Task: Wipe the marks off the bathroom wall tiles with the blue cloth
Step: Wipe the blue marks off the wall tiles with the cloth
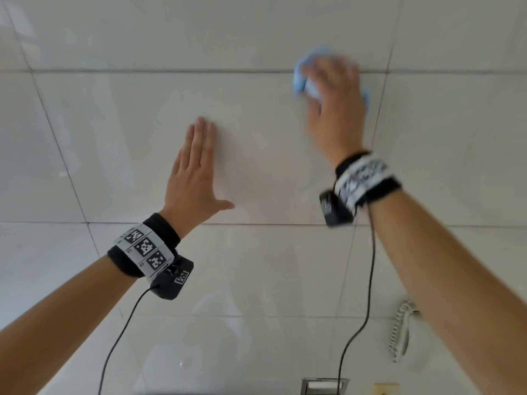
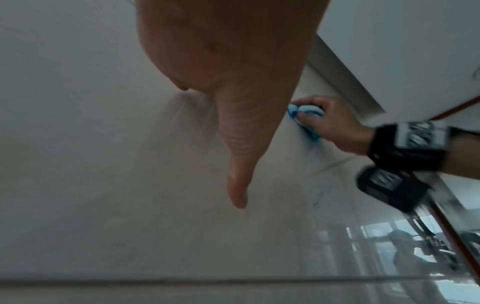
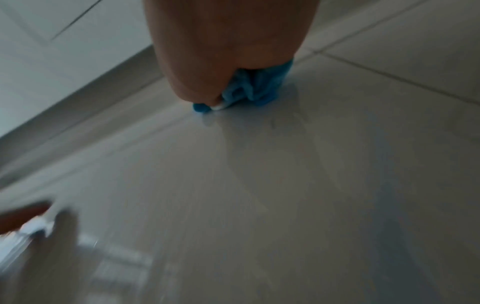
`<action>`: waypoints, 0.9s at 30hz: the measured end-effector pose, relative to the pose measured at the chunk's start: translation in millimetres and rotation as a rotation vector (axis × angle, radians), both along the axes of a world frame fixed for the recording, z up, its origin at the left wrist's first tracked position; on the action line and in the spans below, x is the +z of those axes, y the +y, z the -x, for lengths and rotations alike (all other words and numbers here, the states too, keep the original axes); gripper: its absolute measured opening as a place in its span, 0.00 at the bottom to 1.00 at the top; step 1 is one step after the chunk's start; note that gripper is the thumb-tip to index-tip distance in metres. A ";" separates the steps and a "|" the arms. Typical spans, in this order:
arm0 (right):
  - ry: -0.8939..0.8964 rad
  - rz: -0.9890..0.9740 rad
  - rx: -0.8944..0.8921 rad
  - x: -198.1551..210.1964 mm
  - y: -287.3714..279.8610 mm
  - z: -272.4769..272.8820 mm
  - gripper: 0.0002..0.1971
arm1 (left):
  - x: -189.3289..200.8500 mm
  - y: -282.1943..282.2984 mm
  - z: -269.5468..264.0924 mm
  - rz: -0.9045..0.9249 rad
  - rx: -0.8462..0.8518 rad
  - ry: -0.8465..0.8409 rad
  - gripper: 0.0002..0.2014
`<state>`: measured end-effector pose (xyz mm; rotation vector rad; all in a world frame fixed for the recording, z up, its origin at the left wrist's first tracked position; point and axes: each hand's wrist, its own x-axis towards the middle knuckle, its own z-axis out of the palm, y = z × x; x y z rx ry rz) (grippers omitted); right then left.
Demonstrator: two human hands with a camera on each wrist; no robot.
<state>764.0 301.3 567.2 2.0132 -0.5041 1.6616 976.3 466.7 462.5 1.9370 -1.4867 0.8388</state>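
Note:
The blue cloth [image 1: 299, 78] is bunched against the pale glossy wall tiles [image 1: 256, 115], on a horizontal grout line at the upper right. My right hand [image 1: 333, 104] grips it and presses it to the wall, blurred by motion. The left wrist view shows the fingers of that right hand [image 2: 335, 125] curled round the cloth [image 2: 294, 110]. The right wrist view shows the cloth [image 3: 257, 90] under my right hand [image 3: 228, 51]. A faint blue mark [image 1: 306, 185] shows on the tile below it. My left hand [image 1: 196, 166] lies flat on the same tile, fingers straight, thumb spread.
A coiled metal shower hose [image 1: 399, 334] hangs at the lower right. A metal fitting [image 1: 325, 386] sits at the bottom edge. Black cables [image 1: 370, 266] trail down from both wrist cameras. The wall meets the ceiling [image 2: 389, 41] just above the cloth.

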 end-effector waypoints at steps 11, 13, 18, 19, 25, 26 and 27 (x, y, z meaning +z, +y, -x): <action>0.218 0.080 0.022 -105.0 -5.9 4.1 0.23 | -1.6 -30.1 34.5 0.003 -0.017 -0.044 0.84; 0.434 0.111 -0.006 -170.4 -10.9 5.6 0.26 | -4.1 -29.9 33.2 -0.001 -0.006 -0.054 0.84; 0.669 0.248 0.068 -228.3 -15.6 23.8 0.25 | -2.5 -27.1 35.2 -0.012 0.030 -0.064 0.84; 0.701 0.306 0.072 -220.9 -17.4 25.9 0.24 | -2.3 -27.1 37.0 -0.011 0.039 -0.062 0.84; 0.447 0.112 0.033 -107.2 -33.3 36.3 0.23 | 2.9 -31.6 54.1 -0.032 0.111 -0.047 0.86; 0.367 0.108 0.030 -71.4 -33.0 38.3 0.23 | 5.0 -32.7 58.4 -0.032 0.118 -0.044 0.86; 0.291 0.120 0.036 -34.4 -33.1 42.6 0.23 | 8.1 -33.7 63.0 -0.026 0.118 -0.040 0.86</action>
